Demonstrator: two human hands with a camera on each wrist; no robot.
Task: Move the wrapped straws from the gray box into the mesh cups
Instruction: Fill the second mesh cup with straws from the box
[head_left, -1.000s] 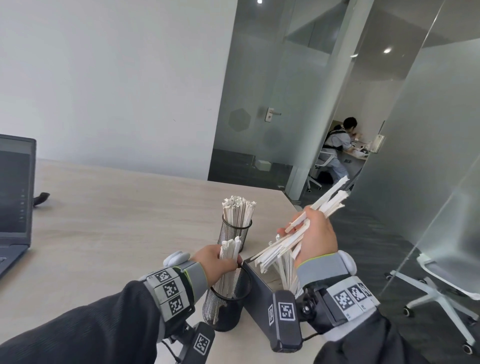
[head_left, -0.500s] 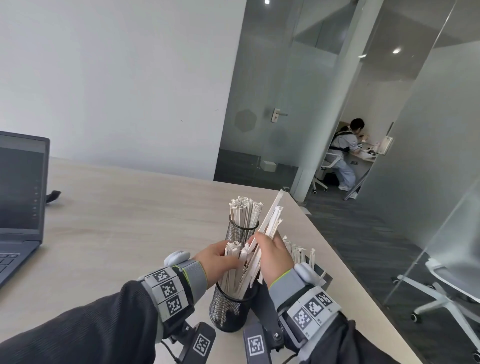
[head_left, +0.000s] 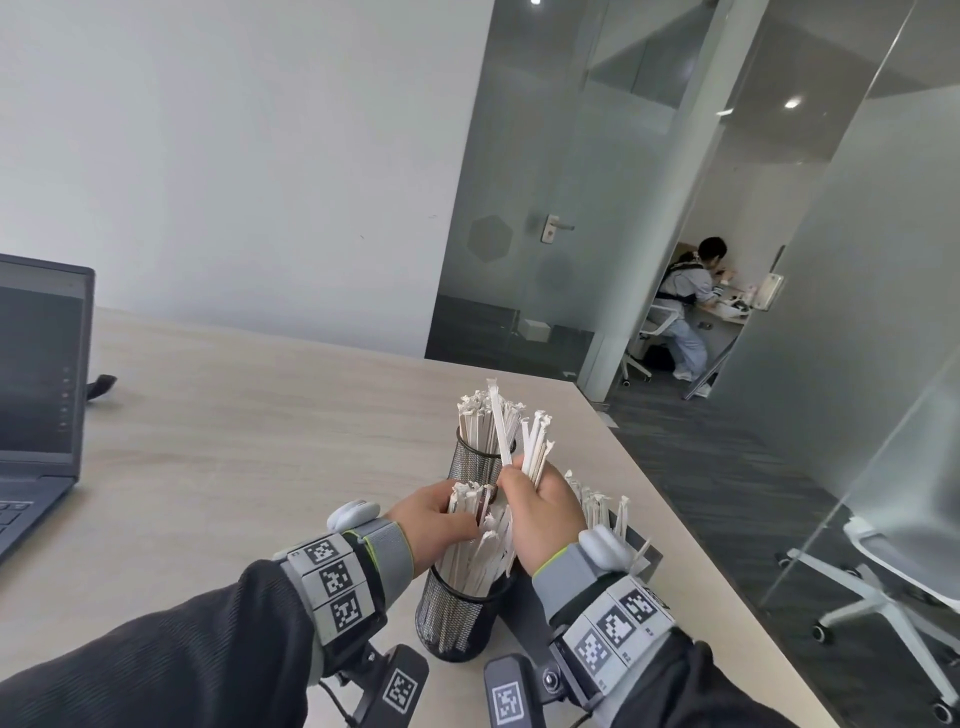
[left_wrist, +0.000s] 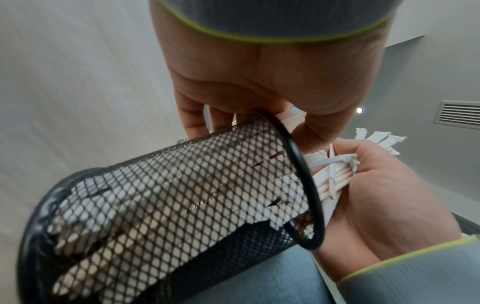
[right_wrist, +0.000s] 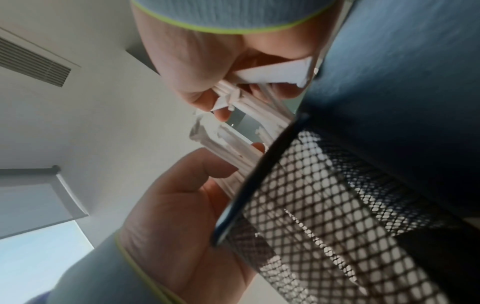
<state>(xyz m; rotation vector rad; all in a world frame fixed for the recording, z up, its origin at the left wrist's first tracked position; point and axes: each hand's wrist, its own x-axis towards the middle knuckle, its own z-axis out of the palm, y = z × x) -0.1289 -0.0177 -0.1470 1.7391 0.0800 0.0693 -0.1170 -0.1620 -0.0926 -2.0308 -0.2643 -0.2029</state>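
Observation:
Two black mesh cups stand near the table's right edge. The far mesh cup (head_left: 475, 467) is packed with upright wrapped straws. My left hand (head_left: 460, 514) curls round the straws standing in the near mesh cup (head_left: 452, 618) and holds them to the left side. My right hand (head_left: 514, 491) grips a bundle of wrapped straws (head_left: 535, 447) almost upright, its lower ends inside the near cup's mouth. The gray box (head_left: 641, 553) stands right behind my right wrist with more straws (head_left: 597, 501) in it. The left wrist view shows the near cup (left_wrist: 182, 195) and both hands at its rim.
An open laptop (head_left: 36, 374) sits at the table's left. The table's right edge (head_left: 691, 525) runs close beside the gray box, with a white office chair (head_left: 893, 571) beyond it. A person sits at a desk in the far room behind glass walls.
My right hand carried its bundle of straws from above the gray box leftward to the near cup and turned it upright. My left hand stayed on the straws in that cup.

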